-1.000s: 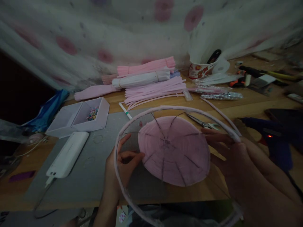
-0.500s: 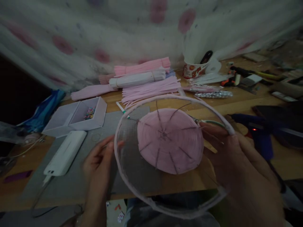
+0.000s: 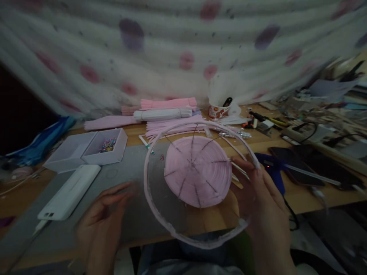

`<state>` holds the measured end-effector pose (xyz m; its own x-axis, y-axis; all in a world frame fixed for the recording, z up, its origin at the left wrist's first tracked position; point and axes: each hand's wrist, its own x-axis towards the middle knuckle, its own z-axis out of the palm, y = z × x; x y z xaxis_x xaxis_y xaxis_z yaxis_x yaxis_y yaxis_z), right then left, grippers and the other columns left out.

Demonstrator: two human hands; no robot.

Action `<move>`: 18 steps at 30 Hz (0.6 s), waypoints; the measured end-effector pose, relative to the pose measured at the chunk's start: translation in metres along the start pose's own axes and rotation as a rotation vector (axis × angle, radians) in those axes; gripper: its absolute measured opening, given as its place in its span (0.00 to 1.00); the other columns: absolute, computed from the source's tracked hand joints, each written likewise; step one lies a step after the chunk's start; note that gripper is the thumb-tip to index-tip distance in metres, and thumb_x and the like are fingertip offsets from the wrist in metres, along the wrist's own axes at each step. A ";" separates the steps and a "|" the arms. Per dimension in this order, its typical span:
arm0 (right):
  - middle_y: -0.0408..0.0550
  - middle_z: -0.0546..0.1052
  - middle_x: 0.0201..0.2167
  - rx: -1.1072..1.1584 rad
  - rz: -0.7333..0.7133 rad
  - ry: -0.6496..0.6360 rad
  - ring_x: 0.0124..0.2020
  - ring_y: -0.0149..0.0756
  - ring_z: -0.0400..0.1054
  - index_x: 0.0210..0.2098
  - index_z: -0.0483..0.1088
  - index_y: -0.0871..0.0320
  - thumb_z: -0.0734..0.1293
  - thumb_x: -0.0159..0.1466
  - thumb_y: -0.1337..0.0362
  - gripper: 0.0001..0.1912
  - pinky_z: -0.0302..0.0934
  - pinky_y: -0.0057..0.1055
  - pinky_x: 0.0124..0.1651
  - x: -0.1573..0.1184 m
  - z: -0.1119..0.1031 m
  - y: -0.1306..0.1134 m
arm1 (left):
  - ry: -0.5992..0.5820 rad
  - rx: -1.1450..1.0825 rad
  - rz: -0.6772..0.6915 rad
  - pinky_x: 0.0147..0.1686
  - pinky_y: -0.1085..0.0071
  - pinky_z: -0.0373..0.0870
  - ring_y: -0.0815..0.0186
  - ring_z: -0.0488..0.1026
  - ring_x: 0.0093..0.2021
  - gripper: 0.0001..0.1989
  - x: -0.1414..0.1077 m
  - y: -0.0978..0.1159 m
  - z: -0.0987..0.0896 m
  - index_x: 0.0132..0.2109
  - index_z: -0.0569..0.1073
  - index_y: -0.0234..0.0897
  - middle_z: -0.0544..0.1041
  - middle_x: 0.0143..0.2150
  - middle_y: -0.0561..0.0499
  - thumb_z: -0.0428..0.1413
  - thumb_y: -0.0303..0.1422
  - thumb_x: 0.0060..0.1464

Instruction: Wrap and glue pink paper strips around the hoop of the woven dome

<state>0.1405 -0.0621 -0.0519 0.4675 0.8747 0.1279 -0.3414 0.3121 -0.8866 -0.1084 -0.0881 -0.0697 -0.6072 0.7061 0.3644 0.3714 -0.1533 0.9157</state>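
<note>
A pale pink wrapped hoop [image 3: 146, 173] is held up in front of me, tilted over the table. Inside it sits a round pink disc [image 3: 200, 179] with dark wire spokes spreading from its middle. My right hand [image 3: 265, 206] grips the hoop's right side, thumb in front, with other fingers behind near the disc's edge. To the left of the hoop, my left hand [image 3: 101, 221] is in the air, touching nothing; its fingers are stretched out and a little apart, blurred at the tips.
Bundles of pink and white pipe cleaners [image 3: 163, 114] lie at the back. On the left are a white box [image 3: 104, 147] of small coloured pieces and a white power bank [image 3: 69, 193] on a grey mat [image 3: 134, 160]. A blue glue gun [image 3: 271, 164] and phones [image 3: 298, 164] are on the right.
My left hand has moved left and away from the hoop's edge. The view has tilted up, and the hoop, still in my right hand, appears smaller and further left.
</note>
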 end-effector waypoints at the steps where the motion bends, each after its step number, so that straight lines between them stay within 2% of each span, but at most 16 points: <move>1: 0.47 0.81 0.43 0.002 -0.008 0.010 0.50 0.44 0.74 0.37 0.78 0.50 0.67 0.65 0.54 0.10 0.72 0.43 0.46 -0.001 0.000 -0.001 | 0.012 -0.004 -0.008 0.49 0.61 0.74 0.61 0.78 0.41 0.06 -0.001 0.000 -0.002 0.25 0.77 0.42 0.82 0.37 0.54 0.66 0.36 0.44; 5: 0.45 0.80 0.44 0.026 0.016 0.005 0.49 0.42 0.74 0.37 0.78 0.50 0.67 0.64 0.53 0.10 0.72 0.40 0.45 -0.004 0.003 -0.004 | 0.019 -0.035 -0.087 0.53 0.63 0.71 0.63 0.78 0.43 0.07 -0.008 0.000 -0.014 0.26 0.76 0.43 0.82 0.38 0.56 0.65 0.37 0.45; 8: 0.45 0.80 0.44 0.042 -0.005 0.002 0.47 0.41 0.75 0.37 0.78 0.51 0.68 0.63 0.53 0.10 0.72 0.40 0.45 -0.006 0.005 -0.005 | -0.004 -0.041 -0.099 0.51 0.63 0.72 0.62 0.78 0.43 0.08 -0.012 0.001 -0.022 0.26 0.76 0.42 0.82 0.38 0.54 0.64 0.38 0.46; 13: 0.46 0.79 0.44 0.076 -0.042 -0.013 0.48 0.42 0.74 0.37 0.78 0.51 0.68 0.63 0.53 0.11 0.72 0.42 0.46 -0.010 0.008 -0.007 | -0.082 0.029 -0.204 0.52 0.62 0.72 0.58 0.78 0.45 0.12 -0.016 0.000 -0.034 0.31 0.78 0.43 0.83 0.39 0.52 0.60 0.46 0.51; 16: 0.46 0.79 0.45 0.086 -0.115 -0.004 0.49 0.43 0.73 0.36 0.77 0.51 0.68 0.63 0.53 0.10 0.72 0.42 0.45 -0.013 0.009 -0.007 | -0.209 -0.112 -0.188 0.54 0.61 0.70 0.57 0.77 0.48 0.19 -0.019 -0.004 -0.033 0.34 0.78 0.41 0.82 0.43 0.48 0.53 0.51 0.57; 18: 0.47 0.78 0.46 0.085 -0.174 -0.019 0.51 0.43 0.72 0.36 0.77 0.51 0.67 0.64 0.54 0.10 0.71 0.42 0.46 -0.015 0.011 -0.008 | -0.329 -0.257 -0.209 0.53 0.60 0.71 0.56 0.77 0.49 0.20 -0.025 -0.007 -0.025 0.44 0.77 0.41 0.80 0.50 0.46 0.54 0.51 0.57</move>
<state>0.1272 -0.0738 -0.0419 0.5100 0.8116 0.2851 -0.3251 0.4887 -0.8096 -0.1137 -0.1219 -0.0805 -0.3797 0.9156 0.1321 0.0532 -0.1210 0.9912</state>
